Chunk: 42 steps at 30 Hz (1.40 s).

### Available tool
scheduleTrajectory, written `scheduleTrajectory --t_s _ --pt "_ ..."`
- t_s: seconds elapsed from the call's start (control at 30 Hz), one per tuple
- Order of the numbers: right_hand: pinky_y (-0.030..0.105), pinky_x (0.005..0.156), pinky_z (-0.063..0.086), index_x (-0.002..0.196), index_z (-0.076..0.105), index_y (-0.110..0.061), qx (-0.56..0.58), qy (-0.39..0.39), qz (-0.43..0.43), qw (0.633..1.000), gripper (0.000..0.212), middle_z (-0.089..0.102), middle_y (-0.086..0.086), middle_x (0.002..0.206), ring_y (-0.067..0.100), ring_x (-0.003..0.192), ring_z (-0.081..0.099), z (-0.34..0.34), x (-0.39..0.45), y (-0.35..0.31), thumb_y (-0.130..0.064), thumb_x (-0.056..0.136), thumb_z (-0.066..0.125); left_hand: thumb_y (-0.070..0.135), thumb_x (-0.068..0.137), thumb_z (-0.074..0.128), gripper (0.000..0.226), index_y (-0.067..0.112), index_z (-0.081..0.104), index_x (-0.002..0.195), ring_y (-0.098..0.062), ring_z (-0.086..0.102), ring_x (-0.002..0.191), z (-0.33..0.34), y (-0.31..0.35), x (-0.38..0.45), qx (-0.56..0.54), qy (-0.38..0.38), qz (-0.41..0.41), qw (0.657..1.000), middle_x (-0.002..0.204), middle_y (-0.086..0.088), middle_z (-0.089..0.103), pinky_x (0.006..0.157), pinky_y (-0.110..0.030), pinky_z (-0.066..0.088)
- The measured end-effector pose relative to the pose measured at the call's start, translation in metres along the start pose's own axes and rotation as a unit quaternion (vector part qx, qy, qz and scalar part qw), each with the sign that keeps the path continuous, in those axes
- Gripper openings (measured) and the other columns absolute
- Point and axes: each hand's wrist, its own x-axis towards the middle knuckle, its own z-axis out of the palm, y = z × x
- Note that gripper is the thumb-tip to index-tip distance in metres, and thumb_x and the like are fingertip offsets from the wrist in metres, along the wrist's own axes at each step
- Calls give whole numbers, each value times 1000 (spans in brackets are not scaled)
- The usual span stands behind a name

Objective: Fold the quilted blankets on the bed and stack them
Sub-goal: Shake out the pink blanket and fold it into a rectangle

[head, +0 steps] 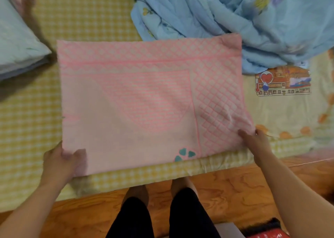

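Gripping: both hands hold the near corners of the pink quilt (137, 104), which lies folded in a rectangle on the bed (86, 14).
Left hand (60, 161): fingers curled round the near left corner, thumb on top, fingertips tucked under the edge.
Right hand (256, 141): pinches the near right corner, which is lifted a little and puckered; the fingers are partly hidden by the cloth.
Pink quilt: soft padded cloth, stitched in a diamond lattice along the far and right borders, finer rows in the middle, a plain pale patch toward the near left; small teal hearts (184, 154) printed at the near edge.
Bed: covered in yellow-and-white check cloth; the near edge hangs over a wood-grain frame (235, 187).
Stack (19, 46): folded pale blue quilts at the far left, layered edges showing, just apart from the pink quilt's left side.
Blue quilt (235, 21): unfolded, crumpled in deep creases, floral print, at the far right, touching the pink quilt's far right corner.
Cream sheet (289, 111): at the right, printed with a house picture and orange flowers.
Legs (162, 216): in dark trousers, standing against the frame.
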Motion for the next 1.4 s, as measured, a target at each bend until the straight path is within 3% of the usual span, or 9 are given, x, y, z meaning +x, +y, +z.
scheduleTrajectory --t_s 0.1,0.2,0.5,0.67,0.9,0.97,1.03,1.13,1.4 --pt "44 70 48 98 58 -6 -137 42 -94 985 34 62 15 92 35 84 58 -8 -1 -1 -25 80 80 46 82 70 34 12 62 82 -40 60 84 4 5 -20 55 39 40 997 84 -16 65 75 -50 51" --pt "36 54 34 81 56 -6 -110 22 -140 984 23 53 7 70 26 64 47 -9 -6 -4 -13 79 78 32 93 72 35 3 64 112 -38 63 96 7 -1 -26 -1 1 -47 999 108 -18 68 79 -45 48" --pt "33 74 44 119 66 -13 18 -79 -106 991 31 67 9 100 23 85 60 -17 0 7 -11 89 71 25 91 73 22 11 73 107 -14 70 99 -34 6 -17 -101 -141 0 985 101 4 78 86 -32 50" --pt "35 64 39 90 70 3 -37 -89 -117 988 16 61 31 84 24 78 56 -26 3 -1 -13 89 73 52 85 74 45 19 68 117 -6 69 105 -39 -20 -24 -53 -218 7 975 112 11 76 98 -36 50" --pt "41 89 48 110 71 -13 -59 -125 -101 985 60 61 3 119 24 102 60 -36 -1 0 -48 63 86 29 105 52 23 10 66 106 -29 65 96 -19 -22 -18 0 -74 35 997 103 -8 72 84 -44 49" --pt "41 86 50 117 69 -3 -33 -85 -156 984 46 59 6 129 28 105 60 -40 -7 -11 -28 81 82 30 104 55 26 10 64 90 -30 61 81 -21 -18 -26 12 -4 78 997 86 -9 68 71 -41 44" --pt "40 79 52 108 70 -4 -11 -69 -178 982 23 68 12 106 32 95 64 -42 -6 -12 -21 92 71 31 103 57 31 6 61 83 -30 57 74 -24 -14 -32 5 36 98 995 79 -11 64 63 -36 41" --pt "32 68 49 108 70 -6 25 -102 -150 983 26 69 7 91 26 86 64 -45 -4 -4 -29 95 67 30 103 57 28 6 64 90 -29 57 81 -26 -18 -31 -51 24 76 996 87 -11 65 68 -33 43" --pt "37 90 42 120 71 -7 -199 -256 -62 944 49 66 8 113 24 103 58 -57 17 7 -36 82 80 37 106 51 26 19 68 109 -22 66 104 -28 -13 -24 -37 -114 15 993 111 0 72 94 -44 48"
